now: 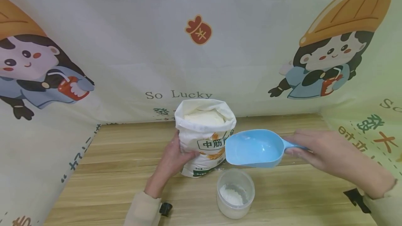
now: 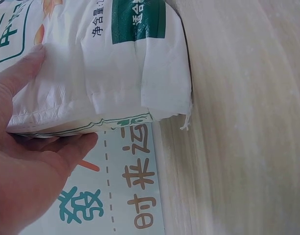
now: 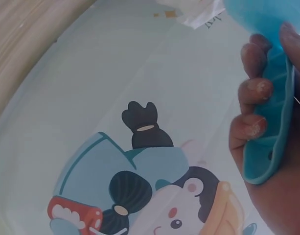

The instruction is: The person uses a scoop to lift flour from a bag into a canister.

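A white flour bag (image 1: pixel 204 149), its top folded open with pale flour (image 1: pixel 205 117) showing inside, stands on the wooden table. My left hand (image 1: pixel 176 158) grips its left side, thumb across the front and fingers behind; the left wrist view shows the same hold low on the bag (image 2: pixel 115 73). In my right hand (image 1: pixel 320 147) is a light blue scoop (image 1: pixel 255 147), held by its handle (image 3: pixel 274 117) with curled fingers. The scoop's bowl looks empty and overlaps the bag's right edge in the head view. Below it sits a translucent plastic cup (image 1: pixel 235 210) with white powder (image 1: pixel 232 195) inside.
Wood-grain table surface (image 1: pixel 116 173) spreads around the bag and cup. A printed cloth (image 1: pixel 141 44) with cartoon figures forms a backdrop behind and at both sides. A little white powder lies on the table between bag and cup.
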